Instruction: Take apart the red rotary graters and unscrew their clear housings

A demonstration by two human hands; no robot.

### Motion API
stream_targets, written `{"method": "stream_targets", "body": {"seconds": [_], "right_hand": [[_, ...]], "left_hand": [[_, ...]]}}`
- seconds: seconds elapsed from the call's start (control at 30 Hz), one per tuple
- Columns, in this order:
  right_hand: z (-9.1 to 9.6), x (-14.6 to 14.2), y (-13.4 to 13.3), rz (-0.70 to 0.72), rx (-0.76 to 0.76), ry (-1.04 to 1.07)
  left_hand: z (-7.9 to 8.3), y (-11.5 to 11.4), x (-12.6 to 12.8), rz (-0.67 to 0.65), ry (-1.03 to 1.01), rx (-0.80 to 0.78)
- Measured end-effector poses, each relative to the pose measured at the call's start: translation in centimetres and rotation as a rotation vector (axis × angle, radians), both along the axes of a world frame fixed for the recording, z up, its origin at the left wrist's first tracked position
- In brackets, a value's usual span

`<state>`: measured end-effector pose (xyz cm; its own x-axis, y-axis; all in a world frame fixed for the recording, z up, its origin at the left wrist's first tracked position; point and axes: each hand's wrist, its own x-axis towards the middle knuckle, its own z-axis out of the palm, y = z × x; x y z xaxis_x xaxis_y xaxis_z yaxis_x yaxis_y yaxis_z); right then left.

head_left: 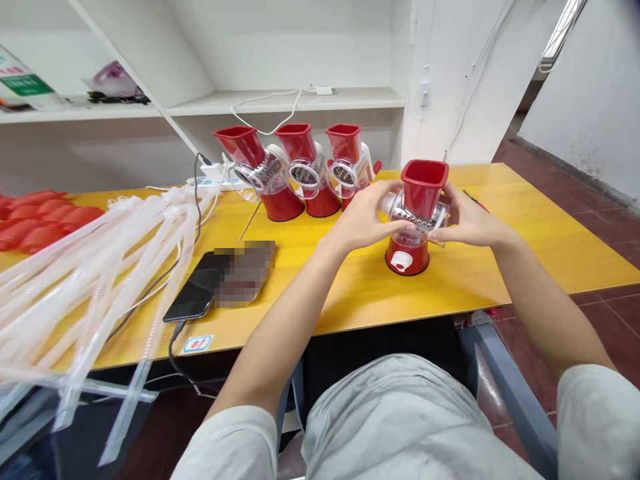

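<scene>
Head view: yellow table [540, 247], across mid-frame. Three red drum graters [296, 143], grouped upper centre. One held drum grater [425, 193], upright, right of centre. Left hand [367, 217] and right hand [467, 217], each gripping one side of it. Black phone [196, 288], left of centre.

Pale grey shirt [400, 420], short sleeves [235, 443]

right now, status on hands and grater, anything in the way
Left hand and right hand on grater, one each side. Grater upright on table. Three similar graters just beyond left hand, seemingly not blocking.
</scene>
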<state>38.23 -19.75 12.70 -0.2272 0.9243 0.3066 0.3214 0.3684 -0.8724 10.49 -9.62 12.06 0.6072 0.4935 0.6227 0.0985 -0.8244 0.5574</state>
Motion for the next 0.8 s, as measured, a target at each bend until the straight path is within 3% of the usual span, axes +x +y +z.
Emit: {"method": "stream_targets", "body": {"seconds": [0.13, 0.23, 0.3, 0.37, 0.43, 0.5, 0.57, 0.63, 0.7, 0.8], "right_hand": [[1.1, 0.6, -2.0, 0.017, -0.025, -0.036], [3.8, 0.5, -3.2, -0.106, 0.186, -0.059], [6.2, -0.3, -3.5, -0.166, 0.377, -0.212], [8.5, -1.5, -3.3, -0.116, 0.450, -0.427], [10.3, -2.8, -2.9, -0.012, 0.418, -0.557], [11.9, -3.6, -2.8, 0.051, 0.369, -0.590], [13.5, -3.8, -3.0, 0.034, 0.425, -0.559], [14.8, -2.9, -3.3, -0.040, 0.576, -0.475], [15.3, -1.3, -3.3, -0.215, 0.721, -0.356], [13.1, 1.7, -2.2, -0.540, 0.722, -0.276]], "left_hand": [[-0.6, -1.2, 0.6, 0.000, -0.039, 0.013], [-0.7, -2.4, 0.5, 0.063, -0.081, 0.035], [-0.6, -3.4, 0.3, 0.102, -0.103, 0.001], [-0.5, -4.2, 0.1, 0.112, -0.106, -0.073], [-0.4, -4.9, 0.0, 0.123, -0.103, -0.137], [-0.5, -5.3, -0.1, 0.141, -0.106, -0.160], [-0.6, -5.4, -0.2, 0.145, -0.114, -0.158], [-0.9, -5.3, -0.2, 0.143, -0.124, -0.147], [-1.2, -4.8, -0.2, 0.126, -0.139, -0.121], [-1.4, -3.2, -0.3, 0.058, -0.155, -0.061]]}}
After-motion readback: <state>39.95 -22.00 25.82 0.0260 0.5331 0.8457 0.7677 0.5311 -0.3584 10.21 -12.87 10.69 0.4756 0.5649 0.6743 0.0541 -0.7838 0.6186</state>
